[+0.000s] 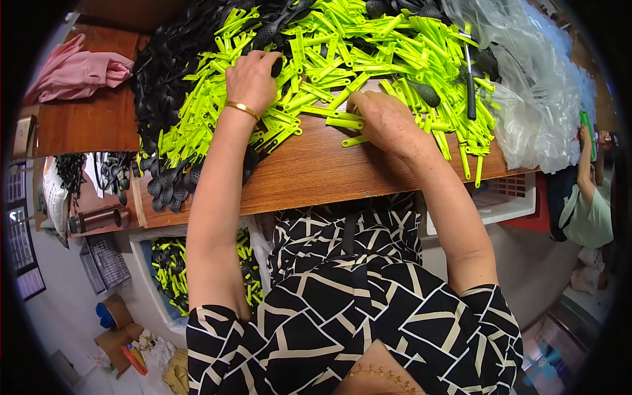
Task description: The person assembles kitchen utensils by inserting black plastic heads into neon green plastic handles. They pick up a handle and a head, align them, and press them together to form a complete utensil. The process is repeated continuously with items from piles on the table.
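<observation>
A big heap of lime-green plastic handles point(388, 56) covers the far part of the brown wooden table point(316, 164), mixed with black utensil heads. My left hand point(251, 78), a gold bangle at its wrist, is curled over the heap. A black utensil head point(277, 66) shows at its fingertips; the rest of that grip is hidden. My right hand point(387, 120) is closed with lime-green handles at its fingers, one green handle point(344, 123) pointing left out of it. Another handle point(354, 141) lies on the wood just below. A loose black utensil head point(423, 93) rests on the heap right of this hand.
Black utensil heads point(161, 85) pile up along the left. Clear plastic bags point(526, 92) lie at the right, near a black-handled tool point(470, 92). A pink cloth point(79, 69) sits far left. Below the table stands a bin point(141, 253) of green and black pieces. Another person point(586, 210) is at right.
</observation>
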Motion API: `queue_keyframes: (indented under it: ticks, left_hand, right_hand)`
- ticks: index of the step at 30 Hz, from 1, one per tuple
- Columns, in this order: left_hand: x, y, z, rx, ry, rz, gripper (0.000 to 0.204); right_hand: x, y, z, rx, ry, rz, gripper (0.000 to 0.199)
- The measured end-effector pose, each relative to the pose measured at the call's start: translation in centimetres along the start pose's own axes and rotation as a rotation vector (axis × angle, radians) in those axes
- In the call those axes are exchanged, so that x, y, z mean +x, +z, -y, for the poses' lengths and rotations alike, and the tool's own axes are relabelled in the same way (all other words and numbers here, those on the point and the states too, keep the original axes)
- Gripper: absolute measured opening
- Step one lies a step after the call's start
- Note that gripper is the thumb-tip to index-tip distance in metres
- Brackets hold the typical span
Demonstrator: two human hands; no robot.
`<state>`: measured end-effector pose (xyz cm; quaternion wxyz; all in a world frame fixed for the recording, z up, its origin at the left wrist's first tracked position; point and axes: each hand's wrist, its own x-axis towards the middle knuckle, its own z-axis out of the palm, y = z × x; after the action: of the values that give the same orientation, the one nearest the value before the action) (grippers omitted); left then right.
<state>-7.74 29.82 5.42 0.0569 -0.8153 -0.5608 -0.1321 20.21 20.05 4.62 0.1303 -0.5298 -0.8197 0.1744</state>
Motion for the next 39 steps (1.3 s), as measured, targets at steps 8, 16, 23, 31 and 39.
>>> queue_keyframes:
  ticks: [8,16,23,31,39]
  left_hand:
    - [-0.5,0.3,-2.0,-0.618,0.073,-0.481,0.028]
    - [-9.1,-2.8,-11.1,-2.084,-0.618,-0.113,0.024]
    - [-13.3,-3.7,-13.9,-2.279,-0.742,-0.081,0.025]
    - [-14.3,-4.0,-13.9,-2.229,-0.734,-0.119,0.025]
    - [-14.6,-3.7,-13.8,-2.206,-0.704,-0.117,0.024]
  right_hand:
    - [-1.1,0.5,-1.5,0.044,0.037,-0.26,0.015]
    - [-3.5,0.5,2.4,1.538,0.142,-0.585,0.04]
    - [-4.9,2.2,4.0,1.504,0.174,-0.577,0.036]
    - [-5.2,1.6,4.3,1.55,0.244,-0.463,0.03]
    - [-5.3,2.0,4.5,1.632,0.206,-0.467,0.029]
